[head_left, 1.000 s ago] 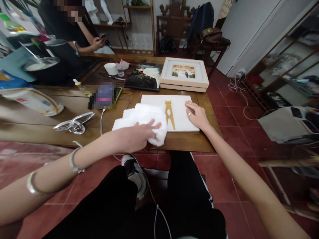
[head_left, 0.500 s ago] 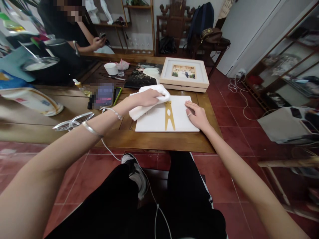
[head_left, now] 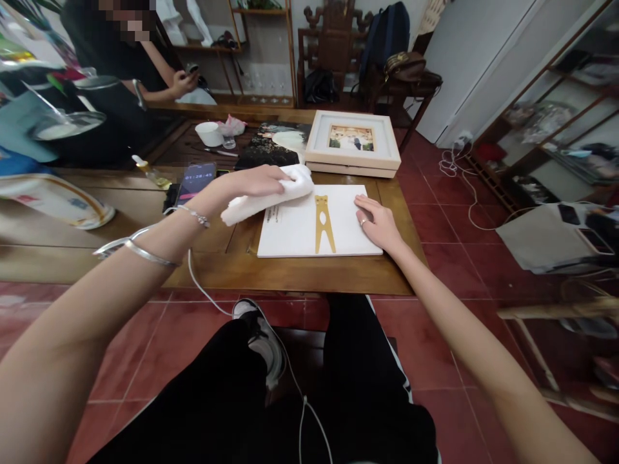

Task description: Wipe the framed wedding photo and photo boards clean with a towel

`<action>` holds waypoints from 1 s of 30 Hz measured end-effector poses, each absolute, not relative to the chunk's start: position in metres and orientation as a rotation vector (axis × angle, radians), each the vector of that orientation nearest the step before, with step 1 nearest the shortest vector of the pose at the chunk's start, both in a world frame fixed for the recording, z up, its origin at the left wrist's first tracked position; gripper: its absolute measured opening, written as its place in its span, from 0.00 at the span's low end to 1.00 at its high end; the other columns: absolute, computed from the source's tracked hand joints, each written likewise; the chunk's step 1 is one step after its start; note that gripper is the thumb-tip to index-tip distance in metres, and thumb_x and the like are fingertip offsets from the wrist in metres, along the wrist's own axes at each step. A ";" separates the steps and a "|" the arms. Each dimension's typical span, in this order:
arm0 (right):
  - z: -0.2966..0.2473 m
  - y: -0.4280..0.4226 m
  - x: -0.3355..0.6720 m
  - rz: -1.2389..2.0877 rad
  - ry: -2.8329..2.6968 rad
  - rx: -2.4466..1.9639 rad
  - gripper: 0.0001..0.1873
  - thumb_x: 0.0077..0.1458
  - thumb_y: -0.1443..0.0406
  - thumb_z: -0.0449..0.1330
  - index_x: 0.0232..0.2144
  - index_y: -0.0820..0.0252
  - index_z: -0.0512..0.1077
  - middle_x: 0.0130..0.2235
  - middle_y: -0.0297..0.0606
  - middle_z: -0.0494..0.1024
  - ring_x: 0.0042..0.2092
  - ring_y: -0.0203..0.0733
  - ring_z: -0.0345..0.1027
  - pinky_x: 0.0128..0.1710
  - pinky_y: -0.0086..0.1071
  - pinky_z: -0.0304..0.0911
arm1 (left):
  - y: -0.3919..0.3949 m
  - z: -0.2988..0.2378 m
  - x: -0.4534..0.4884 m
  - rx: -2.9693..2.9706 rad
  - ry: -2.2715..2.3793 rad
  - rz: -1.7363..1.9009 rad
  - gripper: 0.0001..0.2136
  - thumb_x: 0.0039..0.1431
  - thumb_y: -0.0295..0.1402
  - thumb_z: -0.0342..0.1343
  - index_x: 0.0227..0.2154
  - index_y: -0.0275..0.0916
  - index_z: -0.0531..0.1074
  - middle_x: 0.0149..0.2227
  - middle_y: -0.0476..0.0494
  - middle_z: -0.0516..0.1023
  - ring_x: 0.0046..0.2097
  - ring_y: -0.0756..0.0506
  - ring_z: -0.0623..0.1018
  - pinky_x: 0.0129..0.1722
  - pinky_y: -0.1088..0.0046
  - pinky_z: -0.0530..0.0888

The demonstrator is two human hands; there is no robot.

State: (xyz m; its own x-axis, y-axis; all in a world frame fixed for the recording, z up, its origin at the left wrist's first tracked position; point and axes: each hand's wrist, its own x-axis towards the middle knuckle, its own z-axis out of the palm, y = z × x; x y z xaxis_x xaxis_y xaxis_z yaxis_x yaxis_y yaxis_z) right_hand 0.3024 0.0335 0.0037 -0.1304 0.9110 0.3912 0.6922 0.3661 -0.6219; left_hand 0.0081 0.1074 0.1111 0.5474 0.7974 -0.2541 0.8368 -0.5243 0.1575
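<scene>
My left hand [head_left: 264, 181] is closed on a folded white towel [head_left: 297, 183], over the upper left corner of a flat white board [head_left: 290, 238]. Some small dark print shows on the board beside the towel. In the board's middle is a gold shape [head_left: 324, 222] like a long-legged animal with an oval opening. My right hand [head_left: 380, 222] lies on the board's right edge, its fingers stretched out and pressing nothing else.
Behind the board, a framed photo [head_left: 353, 138] rests on the wooden table [head_left: 300, 277], beside a dark picture [head_left: 271, 148]. A phone [head_left: 196, 180], dropper bottle [head_left: 152, 174] and white cup [head_left: 209, 133] stand to the left. Across the table a person [head_left: 116, 58] holds a phone.
My left hand has drawn the towel leftward, uncovering print at the board's upper left. My right hand has stayed on the board's right edge. The whole view has shifted slightly.
</scene>
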 end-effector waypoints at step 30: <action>0.003 0.036 0.304 0.382 -1.887 -1.390 0.20 0.56 0.68 0.51 0.48 0.58 0.76 0.55 0.38 0.75 0.61 0.47 0.63 0.64 0.45 0.54 | -0.023 0.088 0.106 2.883 0.946 -0.305 0.22 0.57 0.22 0.46 0.54 0.36 0.70 0.69 0.36 0.51 0.68 0.32 0.53 0.60 0.44 0.60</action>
State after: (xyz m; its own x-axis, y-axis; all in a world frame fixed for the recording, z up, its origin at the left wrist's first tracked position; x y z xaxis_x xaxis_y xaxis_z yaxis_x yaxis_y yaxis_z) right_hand 0.3038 0.0361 0.0035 -0.1304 0.9117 0.3897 0.6884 0.3661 -0.6261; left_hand 0.1060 -0.0229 0.0878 0.7881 0.5760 -0.2174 0.5943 -0.8038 0.0248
